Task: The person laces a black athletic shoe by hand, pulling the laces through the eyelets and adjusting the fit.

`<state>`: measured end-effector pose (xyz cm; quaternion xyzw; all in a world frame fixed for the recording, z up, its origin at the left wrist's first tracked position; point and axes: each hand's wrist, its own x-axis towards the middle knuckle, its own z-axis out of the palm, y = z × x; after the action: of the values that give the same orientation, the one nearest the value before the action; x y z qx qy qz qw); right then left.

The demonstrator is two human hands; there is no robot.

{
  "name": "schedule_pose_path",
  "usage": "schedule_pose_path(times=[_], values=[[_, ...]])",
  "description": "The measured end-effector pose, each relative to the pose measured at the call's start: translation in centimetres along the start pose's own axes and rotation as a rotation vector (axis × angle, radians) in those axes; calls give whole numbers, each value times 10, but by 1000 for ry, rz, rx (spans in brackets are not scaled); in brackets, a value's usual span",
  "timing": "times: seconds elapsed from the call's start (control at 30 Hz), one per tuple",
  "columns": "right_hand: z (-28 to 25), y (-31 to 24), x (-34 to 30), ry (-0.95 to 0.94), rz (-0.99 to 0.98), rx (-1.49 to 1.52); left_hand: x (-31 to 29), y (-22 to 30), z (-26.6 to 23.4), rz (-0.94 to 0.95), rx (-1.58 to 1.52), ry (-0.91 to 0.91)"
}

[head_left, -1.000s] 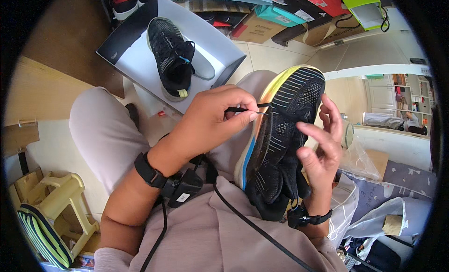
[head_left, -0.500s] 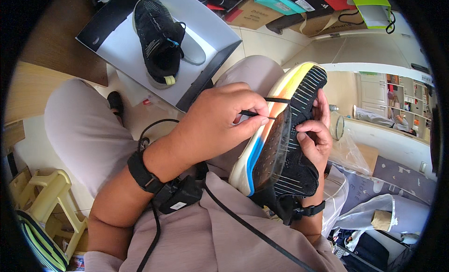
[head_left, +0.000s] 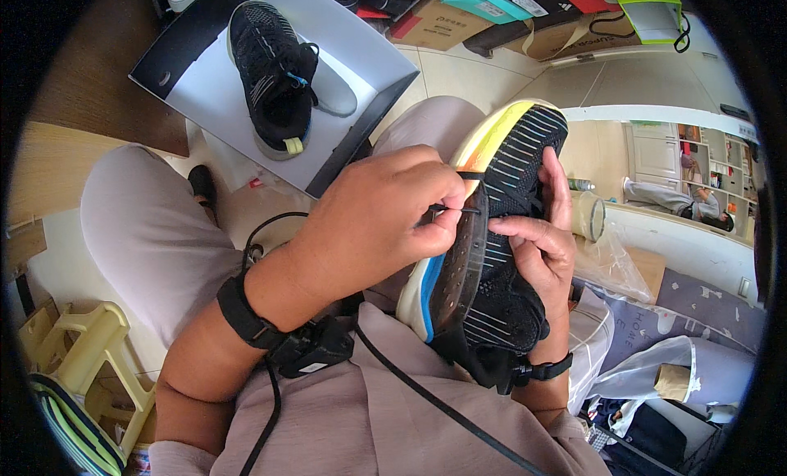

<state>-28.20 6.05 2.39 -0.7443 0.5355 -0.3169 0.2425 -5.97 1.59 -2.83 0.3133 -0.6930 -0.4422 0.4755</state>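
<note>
Head view | left hand (head_left: 393,199) pinched a thin black cord (head_left: 470,210) at the shoe's (head_left: 518,189) sole side | right hand (head_left: 548,251) clasped the shoe's right edge, probably steadying it between both hands | second shoe (head_left: 275,74) lay in an open box (head_left: 182,46)

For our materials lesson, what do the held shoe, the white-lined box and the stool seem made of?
Shoe: probably matte mesh fabric, from its textured weave; thick, smooth sole edge perhaps foam.
Box: likely smooth cardboard, white inside, from its thin, flat walls.
Stool: probably moulded plastic; slight sheen, rounded edges.
</note>
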Motion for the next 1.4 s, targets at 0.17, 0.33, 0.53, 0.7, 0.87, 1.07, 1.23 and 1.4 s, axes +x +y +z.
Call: schedule_pose_path(times=[0.17, 0.33, 0.53, 0.7, 0.87, 1.07, 1.23, 1.4], values=[[-1, -4, 1, -7, 4, -10, 0, 3, -1, 86, 120, -28], [2, -13, 3, 3, 20, -17, 1, 5, -2, 139, 226, -26], [4, -24, 7, -10, -1, -58, 0, 19, -4, 201, 461, -59], [2, -27, 8, -52, -16, -151, 1, 25, -4, 204, 517, -55], [-4, -30, 10, -116, -20, -174, -1, 16, -3, 48, 248, -46], [-6, -28, 9, -131, -20, -143, 1, 10, -1, -70, 55, -56], [-4, -27, 9, -108, 8, -110, 2, 11, 0, -67, 58, -68], [2, -32, 12, -7, 48, -117, 2, 9, 0, 3, 101, -74]])
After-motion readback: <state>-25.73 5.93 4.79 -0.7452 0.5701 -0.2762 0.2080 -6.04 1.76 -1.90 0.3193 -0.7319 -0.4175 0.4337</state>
